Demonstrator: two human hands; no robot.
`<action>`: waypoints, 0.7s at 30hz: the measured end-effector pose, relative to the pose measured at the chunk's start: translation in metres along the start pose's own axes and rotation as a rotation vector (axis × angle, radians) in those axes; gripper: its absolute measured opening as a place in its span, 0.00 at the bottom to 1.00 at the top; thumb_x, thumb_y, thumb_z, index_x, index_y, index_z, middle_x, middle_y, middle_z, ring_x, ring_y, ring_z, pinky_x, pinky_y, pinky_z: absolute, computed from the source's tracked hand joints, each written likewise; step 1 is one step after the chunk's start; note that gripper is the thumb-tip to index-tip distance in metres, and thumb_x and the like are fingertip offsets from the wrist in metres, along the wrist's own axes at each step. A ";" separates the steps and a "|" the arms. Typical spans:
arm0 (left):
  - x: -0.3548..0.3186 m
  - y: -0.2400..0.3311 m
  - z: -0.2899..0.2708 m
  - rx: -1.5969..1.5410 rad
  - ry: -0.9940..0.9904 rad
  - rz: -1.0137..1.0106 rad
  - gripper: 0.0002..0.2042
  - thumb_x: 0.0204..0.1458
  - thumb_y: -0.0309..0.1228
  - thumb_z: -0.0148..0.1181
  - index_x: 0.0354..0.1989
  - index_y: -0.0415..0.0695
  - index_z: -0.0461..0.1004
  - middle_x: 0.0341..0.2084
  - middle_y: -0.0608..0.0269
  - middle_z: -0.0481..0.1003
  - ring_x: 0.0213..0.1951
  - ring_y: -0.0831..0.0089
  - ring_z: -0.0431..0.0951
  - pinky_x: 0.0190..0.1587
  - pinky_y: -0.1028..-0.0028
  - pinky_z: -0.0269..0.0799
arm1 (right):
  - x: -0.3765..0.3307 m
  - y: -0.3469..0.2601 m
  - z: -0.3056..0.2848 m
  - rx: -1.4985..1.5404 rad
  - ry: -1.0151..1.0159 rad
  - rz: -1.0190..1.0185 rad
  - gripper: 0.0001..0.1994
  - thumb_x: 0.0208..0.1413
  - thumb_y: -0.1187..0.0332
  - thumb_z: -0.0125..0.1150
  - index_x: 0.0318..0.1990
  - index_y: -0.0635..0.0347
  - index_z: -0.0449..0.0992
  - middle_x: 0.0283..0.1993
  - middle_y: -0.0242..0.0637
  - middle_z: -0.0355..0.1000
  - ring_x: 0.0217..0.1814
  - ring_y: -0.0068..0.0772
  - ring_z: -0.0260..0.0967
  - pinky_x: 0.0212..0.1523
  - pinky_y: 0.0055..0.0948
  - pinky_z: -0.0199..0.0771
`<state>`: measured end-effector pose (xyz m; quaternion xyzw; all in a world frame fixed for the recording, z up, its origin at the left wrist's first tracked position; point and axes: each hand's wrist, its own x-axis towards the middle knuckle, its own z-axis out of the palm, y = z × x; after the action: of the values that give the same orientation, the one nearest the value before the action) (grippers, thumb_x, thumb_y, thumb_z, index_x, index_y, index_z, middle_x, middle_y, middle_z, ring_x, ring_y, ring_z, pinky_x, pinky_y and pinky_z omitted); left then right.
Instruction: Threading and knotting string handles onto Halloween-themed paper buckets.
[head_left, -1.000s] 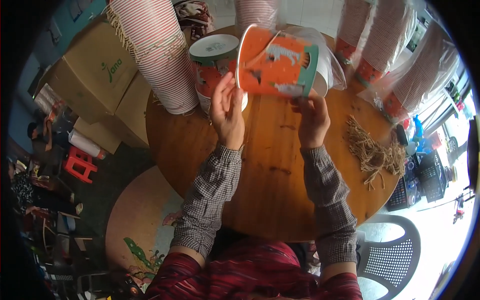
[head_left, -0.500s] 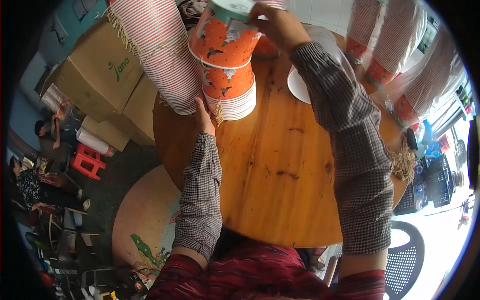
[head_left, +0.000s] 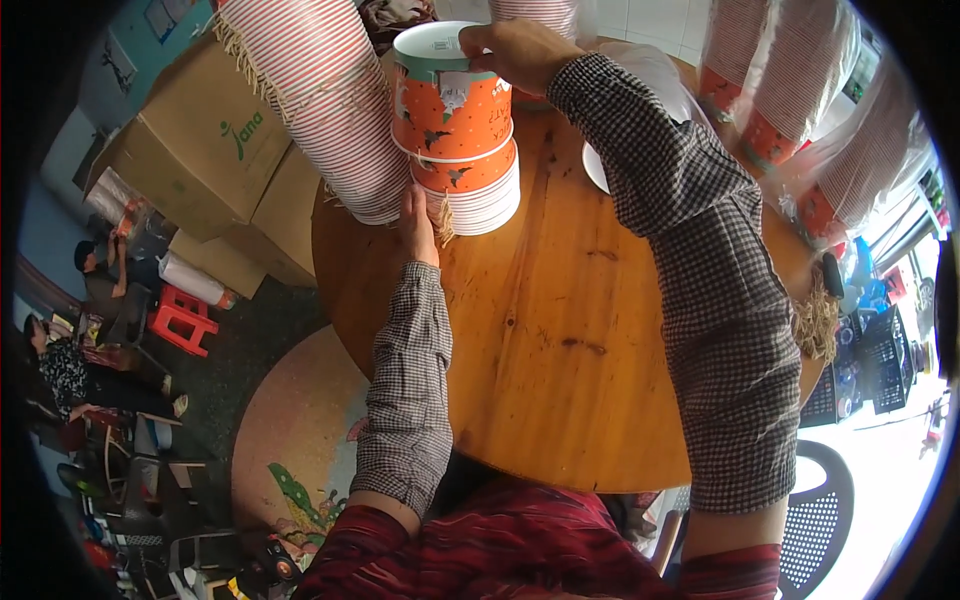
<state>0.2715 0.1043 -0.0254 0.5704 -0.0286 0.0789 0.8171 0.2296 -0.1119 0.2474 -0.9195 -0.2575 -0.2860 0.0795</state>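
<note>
An orange paper bucket [head_left: 455, 125] with a green upper band and a bat pattern stands upright in a short stack of white-rimmed buckets [head_left: 492, 200] on the round wooden table. My right hand [head_left: 520, 55] is closed on its upper rim, fingers at the inside edge. Low on the stack's left side rests my left hand [head_left: 418, 230], fingers stretched upward along the rims. Some of its fingers are hidden. A bundle of straw-like strands [head_left: 443, 215] hangs by that hand. Left of it leans a tall stack of nested buckets [head_left: 315, 100] with red-striped edges.
Plastic-wrapped bucket stacks [head_left: 795, 95] stand at the far right. Behind my right forearm lies a white round piece [head_left: 596, 168]. Cardboard boxes [head_left: 205, 150] are left of the table [head_left: 560, 400]. Two people sit at far left by a red stool [head_left: 183, 318].
My right hand has moved down and slightly left with the orange bucket, which now sits deeper in the stack. Less of the bucket below shows. My left hand remains at the stack's side.
</note>
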 end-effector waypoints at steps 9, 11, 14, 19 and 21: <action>-0.007 0.009 0.009 0.024 -0.015 0.031 0.35 0.60 0.53 0.45 0.68 0.42 0.50 0.67 0.58 0.52 0.66 0.65 0.55 0.65 0.67 0.53 | 0.000 0.003 0.016 0.035 -0.082 -0.116 0.03 0.57 0.71 0.56 0.36 0.59 0.72 0.34 0.47 0.76 0.38 0.45 0.76 0.38 0.39 0.74; -0.010 0.011 0.010 0.029 -0.019 0.039 0.34 0.60 0.52 0.46 0.68 0.42 0.50 0.66 0.58 0.53 0.65 0.66 0.56 0.64 0.68 0.54 | 0.001 0.004 0.018 0.110 -0.114 -0.094 0.03 0.57 0.71 0.56 0.36 0.59 0.72 0.34 0.47 0.76 0.38 0.45 0.76 0.39 0.40 0.74; -0.013 0.013 0.016 0.039 -0.030 0.045 0.32 0.61 0.50 0.46 0.68 0.42 0.52 0.65 0.59 0.55 0.65 0.66 0.57 0.64 0.68 0.55 | 0.000 0.009 0.025 0.054 -0.109 -0.125 0.03 0.56 0.71 0.56 0.37 0.58 0.72 0.35 0.46 0.77 0.39 0.45 0.77 0.39 0.40 0.74; -0.016 0.017 0.015 0.057 -0.030 0.061 0.30 0.62 0.47 0.47 0.67 0.42 0.54 0.64 0.60 0.57 0.64 0.67 0.58 0.63 0.68 0.56 | -0.003 0.000 0.028 0.019 -0.130 -0.125 0.04 0.56 0.70 0.56 0.37 0.58 0.72 0.34 0.45 0.77 0.38 0.46 0.77 0.38 0.41 0.74; -0.016 0.017 0.016 0.044 -0.017 0.066 0.29 0.62 0.46 0.47 0.66 0.41 0.55 0.64 0.59 0.59 0.63 0.67 0.59 0.63 0.69 0.55 | -0.004 -0.002 0.028 0.005 -0.147 -0.104 0.04 0.56 0.70 0.56 0.37 0.58 0.72 0.34 0.45 0.77 0.37 0.46 0.77 0.37 0.41 0.74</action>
<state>0.2534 0.0935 -0.0061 0.5875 -0.0525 0.1016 0.8011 0.2393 -0.1037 0.2217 -0.9232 -0.3108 -0.2210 0.0479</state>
